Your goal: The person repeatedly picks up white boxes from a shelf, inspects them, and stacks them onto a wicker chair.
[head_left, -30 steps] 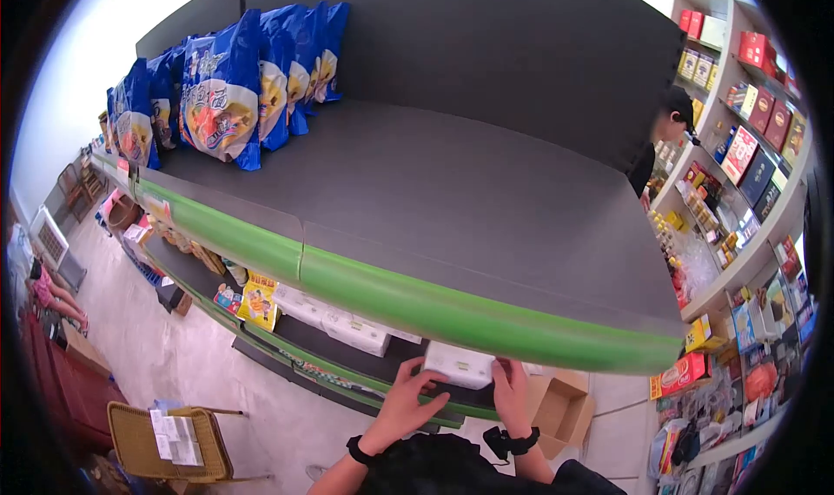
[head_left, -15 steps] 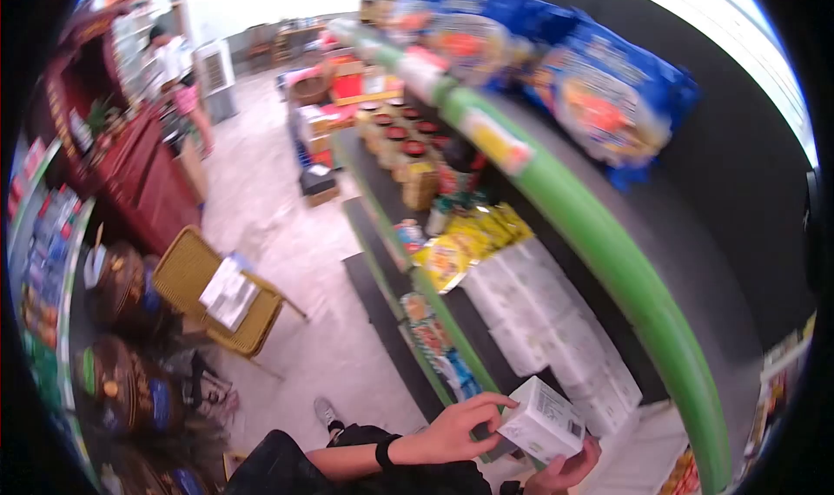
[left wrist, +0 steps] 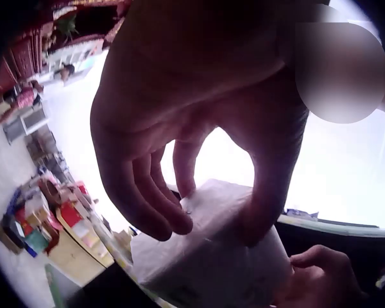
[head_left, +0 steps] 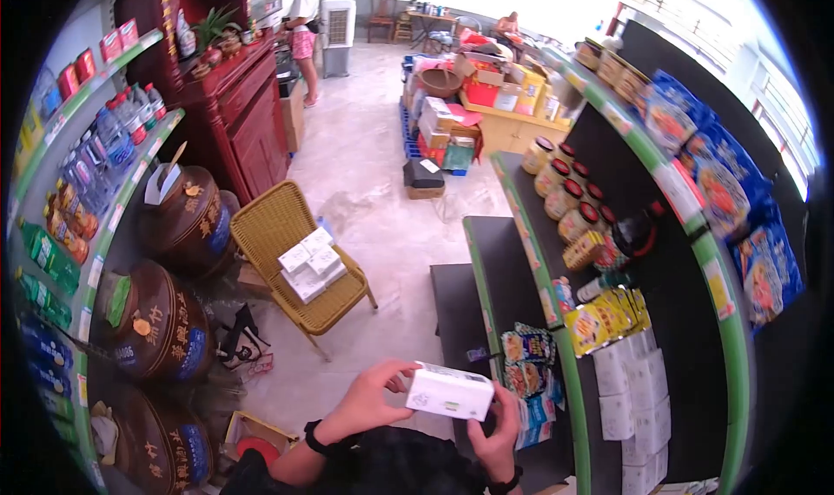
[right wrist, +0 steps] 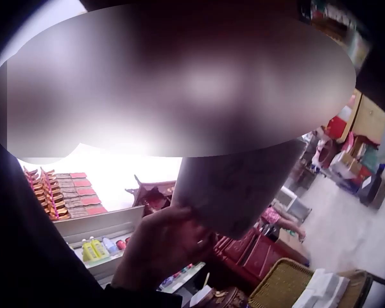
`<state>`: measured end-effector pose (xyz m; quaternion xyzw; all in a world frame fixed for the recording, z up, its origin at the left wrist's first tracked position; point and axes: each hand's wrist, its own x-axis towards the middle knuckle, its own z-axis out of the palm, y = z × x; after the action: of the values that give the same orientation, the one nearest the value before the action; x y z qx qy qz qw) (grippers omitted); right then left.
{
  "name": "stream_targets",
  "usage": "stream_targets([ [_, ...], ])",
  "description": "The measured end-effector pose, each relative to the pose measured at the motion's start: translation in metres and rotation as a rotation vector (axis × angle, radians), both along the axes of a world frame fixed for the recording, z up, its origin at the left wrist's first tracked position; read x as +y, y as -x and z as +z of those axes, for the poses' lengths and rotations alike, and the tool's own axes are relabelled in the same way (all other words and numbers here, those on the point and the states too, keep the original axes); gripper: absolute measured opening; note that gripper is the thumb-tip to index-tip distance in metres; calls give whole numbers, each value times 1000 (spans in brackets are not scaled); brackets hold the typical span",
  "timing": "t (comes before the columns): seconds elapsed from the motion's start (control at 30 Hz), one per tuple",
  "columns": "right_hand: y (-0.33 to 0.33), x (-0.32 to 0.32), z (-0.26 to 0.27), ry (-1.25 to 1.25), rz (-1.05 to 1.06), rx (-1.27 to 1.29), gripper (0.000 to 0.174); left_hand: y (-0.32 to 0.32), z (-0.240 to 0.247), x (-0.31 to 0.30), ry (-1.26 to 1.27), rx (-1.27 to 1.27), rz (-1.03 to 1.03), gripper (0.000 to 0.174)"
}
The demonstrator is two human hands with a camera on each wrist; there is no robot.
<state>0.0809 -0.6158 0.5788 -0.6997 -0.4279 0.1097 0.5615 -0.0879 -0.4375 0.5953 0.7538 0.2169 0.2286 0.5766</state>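
In the head view, a white tissue pack [head_left: 452, 392] with small green print is held up in front of the body. My left hand [head_left: 367, 405] pinches its left end, thumb and fingertips at the edges. At the other end my right hand [head_left: 497, 434] grips it, the thumb along the near face. The left wrist view shows bent fingers coming down over the pack [left wrist: 212, 269] from above. Similar white packs [head_left: 638, 408] stand stacked on the lower shelf at right, and several more [head_left: 311, 265] lie on the wicker chair [head_left: 269, 226].
Right-hand shelving [head_left: 569, 391] holds yellow bags [head_left: 599, 321], lidded jars [head_left: 565, 200] and blue noodle bags [head_left: 725, 187]. Large brown jars [head_left: 156, 321] and a bottle shelf [head_left: 130, 182] line the left. Boxes [head_left: 434, 130] are piled farther back, where a person [head_left: 304, 26] stands.
The head view has swung left from the shelf toward the aisle and chair. The pack has gone from the shelf edge to in front of the body, both hands still on it.
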Motion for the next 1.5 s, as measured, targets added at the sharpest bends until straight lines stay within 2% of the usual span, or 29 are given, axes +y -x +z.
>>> stream_targets([
  [0.13, 38, 83, -14, 22, 217, 75, 64, 65, -4, 51, -54, 41, 180, 59],
  [0.27, 72, 147, -39, 120, 407, 137, 64, 121, -26, 84, 30, 260, 287, 65],
  [0.37, 88, 183, -39, 198, 511, 146, 63, 149, -40, 103, 96, 274, 341, 69],
  [0.5, 95, 228, -68, 276, 595, 284, 58, 164, -68, 133, 329, 207, 366, 66],
  [0.57, 95, 258, -98, 376, 614, 420, 55, 167, -99, 162, 441, 204, 328, 64],
  [0.63, 95, 293, -141, 421, 624, 478, 51, 175, -154, 202, 541, 231, 323, 62],
  [0.73, 95, 351, -222, 477, 728, 721, 51, 173, -184, 249, 694, 330, 328, 56],
  [0.8, 91, 391, -271, 584, 807, 667, 51, 175, -210, 286, 780, 439, 325, 52],
  [0.83, 90, 406, -278, 638, 848, 640, 50, 168, -206, 303, 806, 510, 322, 49],
  [0.97, 73, 466, -297, 782, 862, 627, 49, 155, -242, 373, 829, 679, 344, 49],
  [1.07, 57, 512, -333, 918, 737, 593, 50, 159, -330, 418, 812, 700, 374, 51],
  [1.1, 49, 524, -357, 940, 719, 525, 51, 157, -343, 430, 867, 753, 399, 52],
  [1.17, 37, 548, -367, 975, 622, 382, 56, 154, -370, 451, 976, 855, 450, 54],
  [1.23, 24, 578, -379, 987, 582, 294, 54, 158, -420, 459, 1057, 830, 545, 57],
  [1.3, 14, 609, -395, 1041, 597, 189, 53, 155, -445, 462, 1121, 774, 640, 59],
  [1.4, 9, 650, -409, 1045, 578, 112, 51, 151, -474, 471, 1172, 692, 677, 59],
  [1.5, 2, 692, -426, 1111, 601, 44, 54, 138, -482, 494, 1265, 628, 691, 61],
])
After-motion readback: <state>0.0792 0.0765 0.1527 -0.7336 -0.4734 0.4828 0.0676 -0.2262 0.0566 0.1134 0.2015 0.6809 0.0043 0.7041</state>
